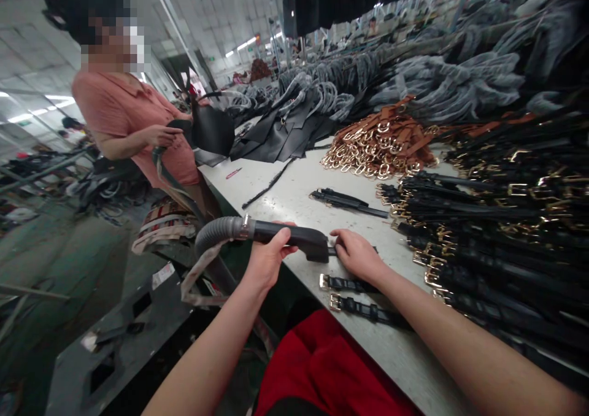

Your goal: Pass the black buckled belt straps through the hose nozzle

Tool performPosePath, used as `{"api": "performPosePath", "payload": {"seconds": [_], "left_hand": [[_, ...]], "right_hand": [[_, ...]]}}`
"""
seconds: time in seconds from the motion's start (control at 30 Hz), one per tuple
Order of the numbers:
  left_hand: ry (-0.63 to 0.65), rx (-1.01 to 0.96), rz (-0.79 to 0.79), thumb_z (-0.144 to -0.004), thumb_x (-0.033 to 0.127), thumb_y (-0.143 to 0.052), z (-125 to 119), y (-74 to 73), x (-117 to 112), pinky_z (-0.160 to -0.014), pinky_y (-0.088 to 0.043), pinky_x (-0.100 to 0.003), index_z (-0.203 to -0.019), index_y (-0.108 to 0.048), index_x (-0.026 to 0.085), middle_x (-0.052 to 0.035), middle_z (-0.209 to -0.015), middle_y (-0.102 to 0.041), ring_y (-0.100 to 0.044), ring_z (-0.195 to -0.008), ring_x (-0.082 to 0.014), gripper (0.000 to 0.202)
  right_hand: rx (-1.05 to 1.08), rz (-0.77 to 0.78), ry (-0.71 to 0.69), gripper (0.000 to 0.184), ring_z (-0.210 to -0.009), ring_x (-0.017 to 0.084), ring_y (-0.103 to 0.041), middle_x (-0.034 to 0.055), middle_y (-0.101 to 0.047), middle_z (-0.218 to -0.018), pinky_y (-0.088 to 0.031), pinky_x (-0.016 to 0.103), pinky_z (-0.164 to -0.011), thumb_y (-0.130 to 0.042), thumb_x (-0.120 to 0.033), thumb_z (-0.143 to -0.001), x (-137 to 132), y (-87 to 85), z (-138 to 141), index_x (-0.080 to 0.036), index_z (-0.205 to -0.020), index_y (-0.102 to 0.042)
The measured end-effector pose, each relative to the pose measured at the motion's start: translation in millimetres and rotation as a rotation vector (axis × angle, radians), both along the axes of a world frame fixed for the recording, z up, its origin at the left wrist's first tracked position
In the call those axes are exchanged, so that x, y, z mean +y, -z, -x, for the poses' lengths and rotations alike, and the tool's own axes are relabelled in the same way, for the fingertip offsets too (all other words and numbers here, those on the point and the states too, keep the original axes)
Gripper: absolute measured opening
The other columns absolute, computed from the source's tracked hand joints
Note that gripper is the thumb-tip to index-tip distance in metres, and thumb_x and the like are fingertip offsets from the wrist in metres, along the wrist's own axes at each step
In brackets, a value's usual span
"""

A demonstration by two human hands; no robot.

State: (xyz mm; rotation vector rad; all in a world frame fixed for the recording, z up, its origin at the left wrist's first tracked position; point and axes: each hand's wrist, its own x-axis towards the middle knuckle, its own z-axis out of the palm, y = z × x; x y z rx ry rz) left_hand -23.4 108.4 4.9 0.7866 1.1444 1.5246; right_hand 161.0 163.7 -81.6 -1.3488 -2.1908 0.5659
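Note:
My left hand [272, 253] is wrapped around the black handle of a hose-fed hand tool [304, 238], thumb on top. Its grey corrugated hose [221, 231] curves down to the left. Close at the tool's front end, my right hand [356, 254] is closed on a thin black strap [332, 251], most of it hidden by the fingers. Below that hand lie two black buckled straps, an upper one [347, 283] and a lower one [363, 308], partly behind my right forearm. A few more black straps [347, 201] lie beyond it on the white table [294, 189].
Stacks of black buckled straps [497, 244] cover the table's right side. Behind them sits a pile of brown straps with gold buckles [381, 140]. A co-worker [124, 109] in a salmon shirt stands at left, holding a black piece. A grey metal machine [124, 336] stands low left.

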Motion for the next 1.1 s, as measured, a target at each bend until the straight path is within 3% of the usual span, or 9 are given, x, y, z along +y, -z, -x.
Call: {"api": "performPosePath", "payload": {"seconds": [0.23,0.37,0.47,0.57,0.67,0.77,0.87,1.0,1.1], "left_hand": [[0.027,-0.062,-0.004,-0.061,0.026,-0.076,-10,6.8,4,-0.053,-0.051,-0.024,-0.083,-0.059,0.017,-0.0036,-0.087,-0.068,-0.062,-0.071,-0.0152,0.029],[-0.076,-0.093,0.012,-0.061,0.027,-0.075,13,8.8,4,-0.052,-0.050,-0.021,-0.082,-0.060,0.016,-0.0044,-0.086,-0.068,-0.062,-0.071,-0.0137,0.028],[-0.195,-0.111,-0.010,-0.059,0.024,-0.077,39,6.0,-8,-0.052,-0.051,-0.020,-0.083,-0.059,0.017,-0.0034,-0.084,-0.069,-0.063,-0.069,-0.0128,0.031],[-0.240,-0.145,-0.015,-0.059,0.023,-0.077,51,3.1,-27,-0.053,-0.051,-0.020,-0.084,-0.058,0.018,-0.0036,-0.086,-0.070,-0.064,-0.072,-0.0136,0.032],[-0.233,-0.175,-0.009,-0.060,0.024,-0.076,49,1.7,-44,-0.051,-0.051,-0.018,-0.086,-0.057,0.019,-0.0043,-0.088,-0.070,-0.066,-0.077,-0.0157,0.033],[-0.216,-0.188,0.005,-0.062,0.025,-0.075,46,1.4,-55,-0.050,-0.050,-0.018,-0.088,-0.057,0.019,-0.0051,-0.090,-0.070,-0.066,-0.079,-0.0167,0.033],[-0.220,-0.184,0.014,-0.062,0.025,-0.075,48,1.9,-61,-0.052,-0.051,-0.019,-0.088,-0.057,0.019,-0.0049,-0.091,-0.070,-0.066,-0.083,-0.0175,0.032],[-0.222,-0.185,0.021,-0.063,0.025,-0.075,52,2.1,-67,-0.052,-0.050,-0.019,-0.088,-0.057,0.020,-0.0042,-0.092,-0.070,-0.066,-0.086,-0.0184,0.032],[-0.214,-0.193,0.021,-0.063,0.025,-0.075,52,0.0,-68,-0.052,-0.050,-0.019,-0.088,-0.057,0.020,-0.0047,-0.092,-0.070,-0.065,-0.084,-0.0176,0.031]], "right_hand": [[-0.012,0.011,0.023,0.029,-0.094,0.019,-0.056,0.0093,-0.063,-0.098,-0.040,0.031,-0.084,-0.043,-0.014,-0.080,1,4.2,-1,-0.014,-0.107,-0.054],[-0.009,-0.008,0.000,0.025,-0.091,0.018,-0.055,0.0080,-0.063,-0.093,-0.040,0.030,-0.081,-0.042,-0.015,-0.081,1,5.0,-2,-0.016,-0.102,-0.056],[0.030,-0.035,-0.067,0.024,-0.090,0.017,-0.054,0.0062,-0.061,-0.092,-0.040,0.029,-0.080,-0.040,-0.013,-0.080,2,6.2,-4,-0.019,-0.093,-0.060],[0.053,-0.035,-0.150,0.024,-0.091,0.017,-0.053,0.0044,-0.061,-0.093,-0.039,0.029,-0.081,-0.043,-0.014,-0.079,3,6.3,-6,-0.021,-0.091,-0.063],[0.013,-0.020,-0.198,0.020,-0.092,0.018,-0.053,0.0036,-0.061,-0.096,-0.038,0.030,-0.083,-0.051,-0.023,-0.078,2,3.4,-6,-0.023,-0.094,-0.064],[-0.047,0.006,-0.206,0.016,-0.090,0.018,-0.053,0.0029,-0.061,-0.093,-0.037,0.030,-0.082,-0.053,-0.023,-0.075,2,0.1,-5,-0.023,-0.088,-0.063],[-0.087,0.039,-0.181,0.012,-0.085,0.017,-0.052,0.0027,-0.061,-0.089,-0.036,0.030,-0.078,-0.055,-0.021,-0.073,4,-0.4,-3,-0.022,-0.083,-0.061],[-0.083,0.041,-0.189,0.018,-0.087,0.018,-0.052,0.0030,-0.061,-0.093,-0.036,0.030,-0.078,-0.056,-0.023,-0.073,6,-0.3,-2,-0.022,-0.091,-0.060],[-0.107,0.033,-0.205,0.012,-0.086,0.017,-0.052,0.0034,-0.060,-0.090,-0.036,0.030,-0.079,-0.054,-0.022,-0.073,4,-2.6,-2,-0.022,-0.084,-0.060]]}}
